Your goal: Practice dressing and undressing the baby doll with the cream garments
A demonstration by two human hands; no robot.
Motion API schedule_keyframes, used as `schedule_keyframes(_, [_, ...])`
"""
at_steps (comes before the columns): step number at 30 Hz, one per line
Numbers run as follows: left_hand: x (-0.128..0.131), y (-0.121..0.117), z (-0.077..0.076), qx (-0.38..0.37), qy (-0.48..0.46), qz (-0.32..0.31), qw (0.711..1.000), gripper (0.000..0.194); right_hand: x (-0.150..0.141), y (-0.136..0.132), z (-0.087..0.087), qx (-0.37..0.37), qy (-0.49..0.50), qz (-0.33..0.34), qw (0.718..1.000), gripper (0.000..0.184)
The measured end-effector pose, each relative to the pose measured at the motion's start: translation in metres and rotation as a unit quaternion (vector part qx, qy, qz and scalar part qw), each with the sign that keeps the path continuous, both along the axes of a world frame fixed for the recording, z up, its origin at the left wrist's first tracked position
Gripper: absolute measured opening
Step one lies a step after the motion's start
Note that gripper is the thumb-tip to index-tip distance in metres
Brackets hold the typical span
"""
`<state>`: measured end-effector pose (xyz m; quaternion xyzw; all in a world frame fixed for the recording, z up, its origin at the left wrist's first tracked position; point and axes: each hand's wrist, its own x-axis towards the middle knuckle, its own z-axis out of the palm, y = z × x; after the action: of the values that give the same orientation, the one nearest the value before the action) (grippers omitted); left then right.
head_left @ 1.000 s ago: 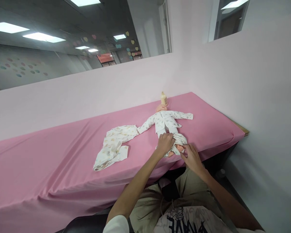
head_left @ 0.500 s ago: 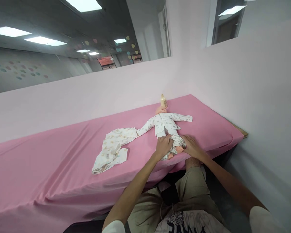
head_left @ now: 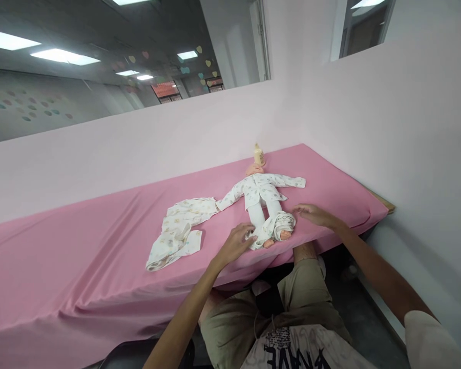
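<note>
On the pink cloth a baby doll (head_left: 256, 168) lies on its back with its feet toward me. It wears a white printed jacket (head_left: 259, 187). White printed pants (head_left: 283, 221) are bunched around its lower legs, and both feet poke out of them. At the pants' left edge, my left hand (head_left: 236, 245) has thumb and fingers apart; whether it touches the fabric I cannot tell. My right hand (head_left: 314, 214) hovers just right of the bunched pants, fingers stretched out and nothing in them.
Another white printed garment (head_left: 179, 233) lies spread out left of the doll, touching its sleeve. A pale yellow bottle (head_left: 258, 155) stands behind the doll's head. The pink cloth (head_left: 100, 256) covers the table, which meets walls behind and at the right.
Both hands have come off the bunched pants. My left moved left and slightly down; my right moved right and up. More of the doll's white legs shows.
</note>
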<state>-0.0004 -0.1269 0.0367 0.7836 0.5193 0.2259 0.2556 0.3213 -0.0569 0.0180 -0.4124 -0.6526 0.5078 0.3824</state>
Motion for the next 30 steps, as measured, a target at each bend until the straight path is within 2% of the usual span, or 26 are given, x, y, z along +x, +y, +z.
schedule_keyframes(2, [-0.009,0.0,0.001,-0.061,-0.044,-0.001,0.997,0.039,0.001,0.009,-0.002,0.002,0.0,-0.034,0.999,0.028])
schedule_keyframes(4, [-0.014,0.004,0.001,-0.089,-0.063,-0.01,0.994,0.037,-0.004,0.016,-0.004,-0.007,-0.022,-0.025,0.999,0.03])
schedule_keyframes(6, [-0.014,0.009,0.001,-0.076,-0.046,-0.034,0.995,0.031,-0.012,0.022,-0.006,-0.034,-0.055,0.031,0.997,0.031])
schedule_keyframes(10, [-0.011,0.016,0.001,-0.03,0.061,-0.086,0.994,0.023,-0.022,0.025,-0.006,-0.061,-0.072,0.135,0.986,0.029])
schedule_keyframes(12, [-0.01,0.016,0.001,-0.02,0.093,-0.091,0.991,0.021,-0.023,0.025,-0.003,-0.064,-0.085,0.159,0.982,0.027])
schedule_keyframes(14, [-0.01,0.017,0.002,-0.004,0.084,-0.073,0.994,0.02,-0.022,0.025,0.0,-0.06,-0.114,0.156,0.979,0.026])
schedule_keyframes(17, [-0.01,0.021,0.0,0.021,0.018,-0.013,1.0,0.026,-0.022,0.026,0.003,-0.028,-0.137,0.114,0.984,0.024])
schedule_keyframes(21, [-0.008,0.034,-0.008,0.009,-0.13,0.104,0.986,0.03,-0.026,0.034,-0.003,0.013,-0.08,0.064,0.995,0.025])
schedule_keyframes(24, [-0.004,0.05,-0.021,-0.054,-0.284,0.19,0.938,0.031,-0.031,0.043,-0.015,0.026,-0.038,0.008,0.999,0.025])
schedule_keyframes(26, [0.0,0.063,-0.03,-0.072,-0.354,0.234,0.902,0.029,-0.034,0.05,-0.024,0.034,-0.044,-0.058,0.997,0.022])
schedule_keyframes(30, [0.008,0.087,-0.043,-0.057,-0.391,0.282,0.874,0.023,-0.04,0.059,-0.036,0.043,-0.082,-0.163,0.982,0.016])
